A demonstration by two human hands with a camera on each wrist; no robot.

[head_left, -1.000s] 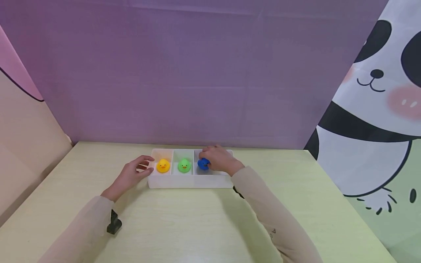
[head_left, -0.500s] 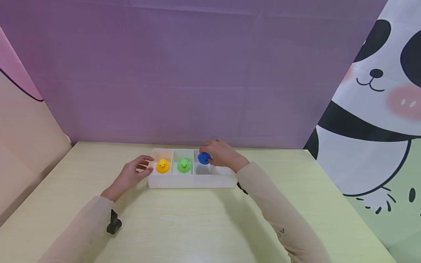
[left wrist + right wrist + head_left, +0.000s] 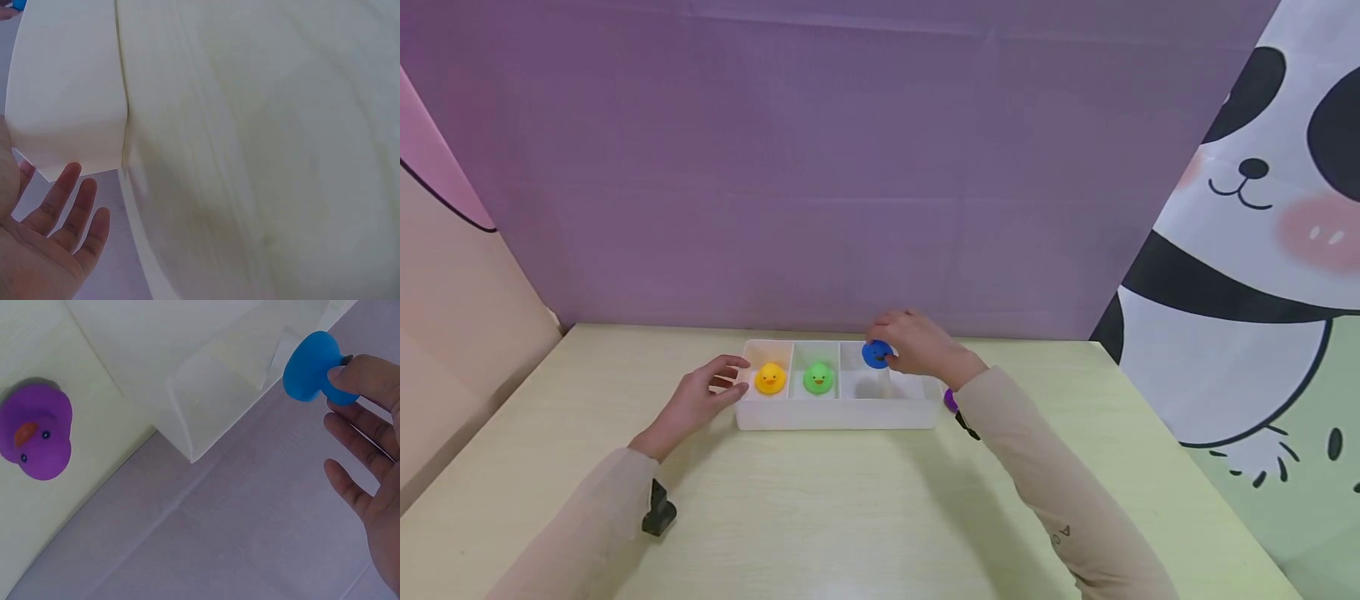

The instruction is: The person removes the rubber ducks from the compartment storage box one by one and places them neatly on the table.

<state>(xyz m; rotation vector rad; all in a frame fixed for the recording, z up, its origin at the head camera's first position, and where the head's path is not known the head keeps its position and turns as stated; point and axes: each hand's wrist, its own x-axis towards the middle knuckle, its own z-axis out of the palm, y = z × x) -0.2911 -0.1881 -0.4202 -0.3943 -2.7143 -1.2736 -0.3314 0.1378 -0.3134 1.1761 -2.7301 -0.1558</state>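
A purple duck (image 3: 35, 432) lies on the table (image 3: 850, 508) beside the panda curtain (image 3: 1262, 250).

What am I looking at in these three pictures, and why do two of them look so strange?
A person wears three cameras: one on the head, one on each wrist. The head view shows a pale table with a white divided tray. A yellow duck and a green duck sit in two compartments. The right hand pinches a blue duck above the tray. The left hand rests open at the tray's left end. The wrist views are close-ups from below; the right one also shows a purple duck on the table.
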